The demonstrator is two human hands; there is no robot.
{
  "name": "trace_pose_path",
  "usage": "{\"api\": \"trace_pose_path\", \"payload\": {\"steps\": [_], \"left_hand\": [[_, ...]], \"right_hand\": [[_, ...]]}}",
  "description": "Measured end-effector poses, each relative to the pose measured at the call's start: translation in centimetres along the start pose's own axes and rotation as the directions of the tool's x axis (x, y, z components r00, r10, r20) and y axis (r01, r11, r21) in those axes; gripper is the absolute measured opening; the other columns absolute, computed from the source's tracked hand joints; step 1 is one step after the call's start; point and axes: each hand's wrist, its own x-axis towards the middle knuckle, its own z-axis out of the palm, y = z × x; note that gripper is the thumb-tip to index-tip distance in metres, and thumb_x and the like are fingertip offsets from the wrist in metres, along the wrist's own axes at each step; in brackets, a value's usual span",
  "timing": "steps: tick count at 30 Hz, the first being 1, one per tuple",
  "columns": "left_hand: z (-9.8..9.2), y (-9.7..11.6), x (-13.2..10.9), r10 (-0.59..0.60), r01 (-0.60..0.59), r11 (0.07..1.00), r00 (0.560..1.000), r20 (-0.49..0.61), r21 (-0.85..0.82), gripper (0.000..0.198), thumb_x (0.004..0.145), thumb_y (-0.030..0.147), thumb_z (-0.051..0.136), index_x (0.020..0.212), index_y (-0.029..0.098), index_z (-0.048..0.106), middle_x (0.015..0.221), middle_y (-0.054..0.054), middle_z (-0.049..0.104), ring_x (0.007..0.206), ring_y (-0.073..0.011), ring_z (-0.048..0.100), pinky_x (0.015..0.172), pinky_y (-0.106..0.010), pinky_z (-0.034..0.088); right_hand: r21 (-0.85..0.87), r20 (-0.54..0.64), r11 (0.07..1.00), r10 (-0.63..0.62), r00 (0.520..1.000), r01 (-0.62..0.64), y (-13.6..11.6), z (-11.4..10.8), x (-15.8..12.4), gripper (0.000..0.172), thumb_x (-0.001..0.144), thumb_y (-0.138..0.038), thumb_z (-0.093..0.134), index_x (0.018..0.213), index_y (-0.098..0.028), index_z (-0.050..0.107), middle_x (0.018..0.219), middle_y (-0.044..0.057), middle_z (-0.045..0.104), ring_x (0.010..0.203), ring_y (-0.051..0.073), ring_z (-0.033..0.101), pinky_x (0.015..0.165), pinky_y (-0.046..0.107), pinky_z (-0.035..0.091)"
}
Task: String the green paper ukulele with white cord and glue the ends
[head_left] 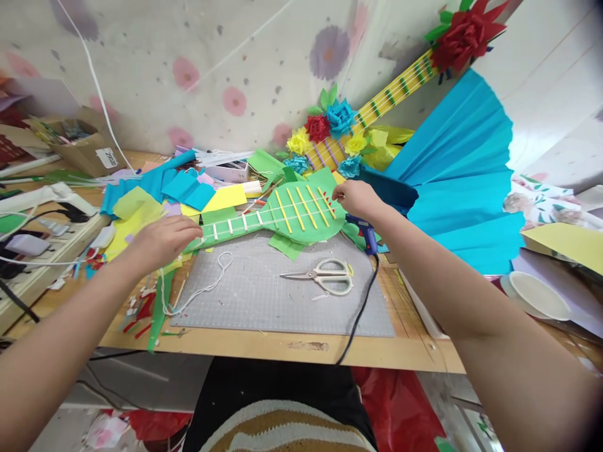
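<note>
A green paper guitar [282,216] with yellow bars and white strings lies across the far edge of a grey cutting mat [264,301]. My left hand [162,242] rests on the guitar's neck end, fingers curled down onto it. At the right edge of the guitar body, my right hand [358,198] has its fingertips pinched together where the strings end. What the pinch holds is too small to make out. White string [207,285] trails loosely off the neck onto the mat.
White-handled scissors [330,276] lie on the mat. A blue glue gun [365,232] with black cord sits right of the guitar. Behind stand a yellow paper guitar with flowers [358,125] and a big blue pleated fan [461,176]. Coloured paper scraps [141,201] and a power strip [47,245] fill the left.
</note>
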Motion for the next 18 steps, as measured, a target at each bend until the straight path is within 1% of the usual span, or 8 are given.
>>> {"api": "trace_pose_path", "payload": {"steps": [1,3,6,8,11,14,16,18], "left_hand": [[0.3,0.6,0.3,0.004,-0.004,1.0,1.0,0.015,-0.021,0.031,0.092,0.025,0.036,0.095,0.021,0.067,0.104,-0.006,0.07,0.099,-0.0195,0.06,0.088,-0.036,0.048],[1.0,1.5,0.8,0.009,-0.009,0.997,1.0,0.005,-0.079,0.032,0.091,0.023,0.035,0.096,0.022,0.067,0.106,-0.007,0.069,0.101,-0.0194,0.061,0.089,-0.035,0.049],[1.9,1.8,1.2,-0.019,0.018,0.989,1.0,-0.009,-0.146,0.035,0.09,0.024,0.034,0.094,0.022,0.069,0.103,-0.008,0.07,0.096,-0.0203,0.063,0.083,-0.034,0.051],[2.4,1.5,1.2,-0.03,0.029,0.984,1.0,-0.003,-0.174,0.036,0.089,0.026,0.034,0.093,0.023,0.07,0.1,-0.008,0.07,0.092,-0.0202,0.064,0.08,-0.034,0.052],[2.7,1.1,0.8,-0.034,0.037,0.981,0.999,0.02,-0.189,0.036,0.089,0.027,0.035,0.092,0.023,0.071,0.097,-0.008,0.071,0.09,-0.0196,0.064,0.079,-0.032,0.052],[2.8,0.9,0.6,-0.044,0.049,0.983,0.999,0.031,-0.178,0.037,0.088,0.027,0.035,0.091,0.025,0.072,0.098,-0.006,0.071,0.09,-0.0193,0.065,0.078,-0.032,0.052],[2.7,1.0,0.7,-0.044,0.048,0.984,0.999,0.029,-0.17,0.037,0.089,0.027,0.035,0.092,0.026,0.072,0.099,-0.006,0.072,0.09,-0.0189,0.065,0.079,-0.031,0.052],[2.7,1.1,0.9,-0.038,0.041,0.987,0.999,0.023,-0.158,0.037,0.089,0.027,0.035,0.092,0.026,0.072,0.099,-0.006,0.072,0.09,-0.0188,0.065,0.079,-0.031,0.052]], "right_hand": [[-0.076,0.003,0.997,-0.018,1.0,0.018,0.3,0.0,0.0,0.034,0.078,-0.008,0.047,0.101,-0.015,0.069,0.108,0.012,0.067,0.099,0.025,0.058,0.073,0.03,0.04],[-0.184,0.035,0.982,-0.038,0.999,0.044,0.6,0.0,0.1,0.037,0.077,-0.006,0.046,0.107,-0.014,0.068,0.109,0.015,0.066,0.102,0.026,0.056,0.073,0.031,0.039],[-0.271,0.108,0.961,-0.018,0.994,0.047,1.1,0.3,0.7,0.037,0.079,-0.01,0.05,0.112,-0.015,0.065,0.108,0.015,0.066,0.105,0.027,0.054,0.073,0.031,0.037],[-0.275,0.166,0.96,0.003,0.986,0.043,1.6,0.7,1.5,0.034,0.08,-0.018,0.055,0.113,-0.019,0.065,0.108,0.014,0.066,0.104,0.026,0.055,0.072,0.03,0.037],[-0.21,0.254,0.973,-0.045,0.966,0.1,2.1,1.6,2.7,0.034,0.079,-0.03,0.062,0.112,-0.021,0.064,0.105,0.011,0.067,0.099,0.024,0.056,0.069,0.027,0.037],[-0.167,0.302,0.976,-0.084,0.95,0.14,2.4,2.4,3.6,0.038,0.077,-0.03,0.064,0.113,-0.02,0.061,0.101,0.01,0.066,0.093,0.023,0.058,0.069,0.027,0.037],[-0.174,0.303,0.976,-0.071,0.95,0.129,2.3,2.7,3.8,0.042,0.076,-0.029,0.065,0.115,-0.019,0.059,0.102,0.011,0.066,0.092,0.023,0.058,0.068,0.027,0.037],[-0.182,0.294,0.975,-0.071,0.953,0.128,2.2,2.6,3.8,0.041,0.076,-0.03,0.065,0.115,-0.017,0.058,0.104,0.013,0.065,0.095,0.025,0.058,0.068,0.027,0.037]]}}
